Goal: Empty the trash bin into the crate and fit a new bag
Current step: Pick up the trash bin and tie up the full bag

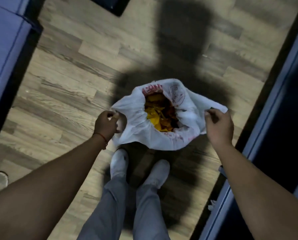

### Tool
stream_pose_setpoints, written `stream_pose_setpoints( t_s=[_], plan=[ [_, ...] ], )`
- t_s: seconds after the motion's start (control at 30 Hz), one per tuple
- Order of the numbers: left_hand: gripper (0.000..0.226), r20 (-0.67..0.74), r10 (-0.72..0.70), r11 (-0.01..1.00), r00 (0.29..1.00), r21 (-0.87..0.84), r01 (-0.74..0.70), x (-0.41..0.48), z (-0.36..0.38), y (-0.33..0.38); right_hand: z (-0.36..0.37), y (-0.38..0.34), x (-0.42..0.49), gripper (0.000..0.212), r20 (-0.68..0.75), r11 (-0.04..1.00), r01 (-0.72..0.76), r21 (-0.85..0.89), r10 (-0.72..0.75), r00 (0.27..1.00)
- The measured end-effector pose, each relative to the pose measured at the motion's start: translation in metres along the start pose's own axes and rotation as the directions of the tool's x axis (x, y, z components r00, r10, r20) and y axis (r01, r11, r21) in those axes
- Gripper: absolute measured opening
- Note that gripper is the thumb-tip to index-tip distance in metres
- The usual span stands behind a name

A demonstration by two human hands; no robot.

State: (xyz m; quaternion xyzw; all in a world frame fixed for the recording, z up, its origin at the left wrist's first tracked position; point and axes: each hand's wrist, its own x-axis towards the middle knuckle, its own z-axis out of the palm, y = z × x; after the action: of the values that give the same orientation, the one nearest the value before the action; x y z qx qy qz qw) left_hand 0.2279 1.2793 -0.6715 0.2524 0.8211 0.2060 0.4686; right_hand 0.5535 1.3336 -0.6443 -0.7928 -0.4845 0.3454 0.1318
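A white plastic bag (163, 137) with red print hangs open in front of my feet, above the wooden floor. Yellow and orange scraps (159, 116) fill its inside. My left hand (107, 124) pinches the bag's left edge, with a red thread around the wrist. My right hand (218, 126) pinches the right edge, stretching the mouth wide. No trash bin or crate shows in this view.
Wood-pattern floor (72, 80) spreads around me. A blue-edged piece of furniture (4, 49) stands at the left. A dark cabinet or door frame (272, 118) runs along the right. My white shoes (118, 163) stand just below the bag. A dark object (110, 4) sits at the top.
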Motion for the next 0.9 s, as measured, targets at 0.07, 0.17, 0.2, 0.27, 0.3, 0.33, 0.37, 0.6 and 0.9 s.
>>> stream_pose_setpoints(
  t_s=[0.07,0.17,0.2,0.27,0.3,0.33,0.37,0.6,0.9],
  plan=[
    [0.012,-0.026,-0.016,0.985,1.000,-0.171,0.011,-0.027,-0.019,0.027,-0.015,-0.021,-0.015,0.023,0.009,0.999,0.038,0.018,-0.038,0.999],
    [0.016,0.091,0.042,0.911,0.995,-0.413,0.000,-0.064,-0.034,0.082,-0.028,-0.052,-0.032,0.028,0.038,0.991,0.096,0.096,-0.100,0.994],
    [0.016,0.165,0.096,0.883,0.982,-0.470,-0.007,-0.077,-0.034,0.101,-0.032,-0.064,-0.037,0.028,0.043,0.982,0.103,0.155,-0.111,0.993],
    [0.019,0.299,0.193,0.862,0.935,-0.507,-0.016,-0.096,-0.026,0.127,-0.035,-0.087,-0.045,0.025,0.025,0.952,0.129,0.278,-0.142,0.990],
    [0.021,0.357,0.210,0.852,0.910,-0.524,0.009,-0.103,-0.019,0.135,-0.035,-0.098,-0.050,0.022,0.019,0.937,0.146,0.316,-0.160,0.987],
    [0.023,0.414,0.195,0.842,0.889,-0.535,0.065,-0.109,-0.011,0.140,-0.035,-0.108,-0.056,0.018,0.028,0.927,0.151,0.343,-0.171,0.985],
    [0.025,0.464,0.183,0.834,0.867,-0.540,0.113,-0.112,-0.002,0.144,-0.034,-0.117,-0.062,0.015,0.057,0.920,0.149,0.362,-0.182,0.982],
    [0.044,0.512,0.433,0.862,0.742,-0.477,-0.174,-0.099,0.016,0.120,-0.015,-0.123,-0.073,0.006,0.262,0.904,0.071,0.421,-0.196,0.945],
    [0.038,0.410,0.708,0.599,0.575,0.081,-0.797,-0.068,0.049,0.120,-0.036,-0.125,-0.065,0.008,0.165,0.895,0.133,0.425,-0.221,0.961]
  ],
)
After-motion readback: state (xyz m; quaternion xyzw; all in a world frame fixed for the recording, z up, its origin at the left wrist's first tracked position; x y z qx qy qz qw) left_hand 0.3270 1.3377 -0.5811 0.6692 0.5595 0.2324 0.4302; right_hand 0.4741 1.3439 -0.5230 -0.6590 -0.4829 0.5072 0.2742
